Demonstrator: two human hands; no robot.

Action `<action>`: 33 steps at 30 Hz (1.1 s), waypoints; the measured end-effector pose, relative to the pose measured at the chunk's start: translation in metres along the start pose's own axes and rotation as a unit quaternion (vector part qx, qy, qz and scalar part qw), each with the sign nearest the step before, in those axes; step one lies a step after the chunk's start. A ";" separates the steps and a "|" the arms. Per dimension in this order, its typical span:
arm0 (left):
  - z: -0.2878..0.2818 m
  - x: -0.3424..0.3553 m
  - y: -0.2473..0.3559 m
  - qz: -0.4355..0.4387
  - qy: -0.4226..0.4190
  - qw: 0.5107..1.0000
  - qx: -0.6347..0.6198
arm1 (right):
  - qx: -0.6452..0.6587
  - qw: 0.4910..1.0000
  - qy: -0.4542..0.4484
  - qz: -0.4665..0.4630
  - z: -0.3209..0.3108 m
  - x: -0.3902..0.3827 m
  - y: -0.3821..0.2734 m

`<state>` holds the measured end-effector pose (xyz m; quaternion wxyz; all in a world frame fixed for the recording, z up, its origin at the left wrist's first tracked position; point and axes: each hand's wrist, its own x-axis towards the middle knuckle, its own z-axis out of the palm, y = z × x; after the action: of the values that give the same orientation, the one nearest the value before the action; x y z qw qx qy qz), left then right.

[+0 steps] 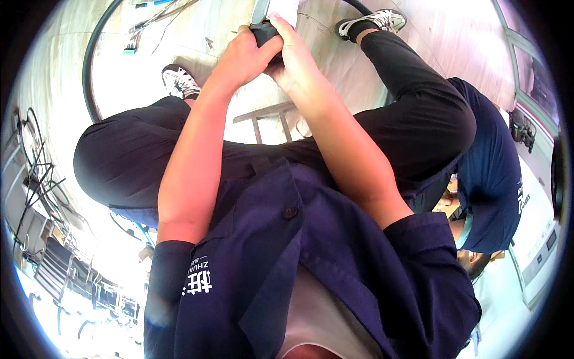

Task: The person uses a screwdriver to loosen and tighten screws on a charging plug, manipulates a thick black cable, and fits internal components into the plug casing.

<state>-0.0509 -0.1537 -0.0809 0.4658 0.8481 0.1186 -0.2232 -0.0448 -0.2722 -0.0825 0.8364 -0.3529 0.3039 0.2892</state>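
At the top centre, both hands grip a small black object (263, 33) beside a pale, silver-edged piece (276, 8). My left hand (244, 58) has its fingers closed round the object's left side, with the thumb across it. My right hand (292, 63) wraps its right side from below, thumb raised along it. The fingertips and the underside of what I hold are partly hidden.
My legs (412, 119) are bent around a metal frame (257, 128) on the tiled floor (209, 24). Loose wires (152, 21) and a thick black hose (89, 84) lie left. A co-worker (490, 167) bends at the right beside a white cabinet (535, 239). Tangled cables (36, 167) hang far left.
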 end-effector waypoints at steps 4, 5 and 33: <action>0.019 -0.003 0.000 0.009 0.048 0.998 -0.028 | -0.011 0.999 -0.031 -0.001 -0.023 0.008 0.002; 0.023 -0.003 -0.001 0.009 0.060 0.997 -0.044 | -0.011 0.999 -0.033 0.003 -0.027 0.010 0.001; 0.061 -0.007 0.005 0.027 0.104 0.991 -0.079 | -0.440 0.895 0.004 -0.072 -0.013 0.039 -0.066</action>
<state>-0.0710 -0.2074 -0.1026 0.5220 0.8303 0.1602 -0.1111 0.0225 -0.3102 -0.0899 0.6130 -0.7070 0.1229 0.3306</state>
